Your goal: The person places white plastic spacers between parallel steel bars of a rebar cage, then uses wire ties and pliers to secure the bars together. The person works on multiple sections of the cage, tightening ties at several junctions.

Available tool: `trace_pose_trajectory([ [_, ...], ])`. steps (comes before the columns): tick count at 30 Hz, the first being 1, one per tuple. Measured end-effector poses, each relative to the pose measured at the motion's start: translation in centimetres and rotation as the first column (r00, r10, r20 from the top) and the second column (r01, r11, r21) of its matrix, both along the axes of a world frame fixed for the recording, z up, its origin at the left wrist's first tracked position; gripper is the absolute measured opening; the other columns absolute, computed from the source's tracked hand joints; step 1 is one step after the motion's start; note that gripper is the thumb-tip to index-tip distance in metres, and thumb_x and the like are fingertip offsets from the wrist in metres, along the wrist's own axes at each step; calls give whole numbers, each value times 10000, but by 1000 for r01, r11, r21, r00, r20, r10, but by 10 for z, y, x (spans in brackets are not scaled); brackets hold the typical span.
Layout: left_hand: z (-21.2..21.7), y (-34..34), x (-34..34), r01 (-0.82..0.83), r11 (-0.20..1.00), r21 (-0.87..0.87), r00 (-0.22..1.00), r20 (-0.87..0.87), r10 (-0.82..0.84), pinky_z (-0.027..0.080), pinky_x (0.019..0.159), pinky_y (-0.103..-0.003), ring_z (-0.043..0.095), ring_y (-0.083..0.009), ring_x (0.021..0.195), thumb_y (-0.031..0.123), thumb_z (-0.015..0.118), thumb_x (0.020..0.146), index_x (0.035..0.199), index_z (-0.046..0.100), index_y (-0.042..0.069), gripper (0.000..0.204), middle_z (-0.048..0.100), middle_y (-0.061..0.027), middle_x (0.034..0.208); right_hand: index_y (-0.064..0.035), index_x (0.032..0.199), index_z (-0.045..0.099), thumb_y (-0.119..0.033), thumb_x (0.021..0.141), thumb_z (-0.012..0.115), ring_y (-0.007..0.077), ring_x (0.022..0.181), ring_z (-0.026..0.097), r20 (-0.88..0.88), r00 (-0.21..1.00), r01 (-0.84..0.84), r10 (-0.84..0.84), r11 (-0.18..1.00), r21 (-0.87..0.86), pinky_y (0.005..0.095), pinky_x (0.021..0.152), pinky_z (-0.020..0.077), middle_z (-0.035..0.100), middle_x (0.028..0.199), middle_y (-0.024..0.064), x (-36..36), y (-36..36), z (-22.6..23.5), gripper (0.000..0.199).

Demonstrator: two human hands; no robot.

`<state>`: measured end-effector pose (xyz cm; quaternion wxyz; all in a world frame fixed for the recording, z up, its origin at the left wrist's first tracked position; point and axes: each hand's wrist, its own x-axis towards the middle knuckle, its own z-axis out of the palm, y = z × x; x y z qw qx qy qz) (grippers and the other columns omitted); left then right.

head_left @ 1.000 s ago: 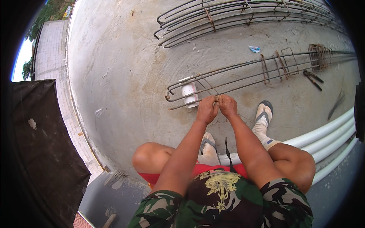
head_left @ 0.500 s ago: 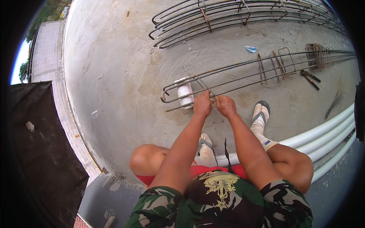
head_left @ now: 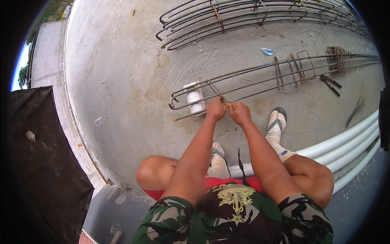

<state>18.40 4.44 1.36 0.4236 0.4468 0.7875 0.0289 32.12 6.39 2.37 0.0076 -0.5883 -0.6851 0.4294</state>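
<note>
Low in front of me lies a narrow rebar frame (head_left: 252, 72) of long thin bars with hooked left ends. A bent rod stirrup (head_left: 213, 86) crosses it near that end. My left hand (head_left: 216, 109) is closed at the stirrup's near corner, by the nearest bar. Just right of it, my right hand (head_left: 239, 112) pinches at the same corner, the two hands almost touching. Any thin wire between the fingertips is too small to make out. A white cylindrical object (head_left: 195, 99) sits under the bars, left of my left hand.
Pliers-like cutters (head_left: 331, 84) with dark handles lie right of the frame. More stirrups (head_left: 338, 61) are bunched along the bars. A larger rebar cage (head_left: 243, 20) lies beyond. White pipes (head_left: 325, 151) run beside my right leg. A dark sheet (head_left: 48, 150) is at left.
Both hands stay at the same stirrup corner, with only a slight shift of the fingers and wrists. The whole view has drifted a little.
</note>
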Motion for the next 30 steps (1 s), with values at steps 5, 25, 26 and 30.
trace_pose_trajectory([
  [5,-37,-28,-19,-443,883,154,872,302,385,473,876,-388,644,-319,985,210,593,823,1204,549,28,424,704,-141,993,-75,770,648,-356,905,553,409,765,611,-56,998,-19,20,999,26,504,684,476,649,788,185,-12,-5,9,326],
  [25,2,22,-14,-566,810,-153,687,456,566,498,690,-319,639,-195,740,53,647,800,852,681,-57,127,687,-121,808,-58,837,667,-336,915,535,396,817,638,38,999,-9,12,998,-55,493,734,498,664,837,202,-9,-2,10,317],
  [26,2,19,-15,-581,804,-128,672,483,562,503,662,-314,637,-198,701,49,641,798,819,679,-63,121,684,-119,784,-57,839,667,-336,918,531,398,819,638,33,999,-1,4,998,-69,493,735,499,664,837,203,-10,-2,13,321],
  [30,30,15,0,-515,857,-28,784,389,483,494,707,-323,635,-184,752,78,645,804,871,693,-49,151,692,-138,831,-54,842,668,-336,924,522,402,822,637,51,999,1,3,997,-81,494,735,498,665,846,205,-5,0,8,328],
])
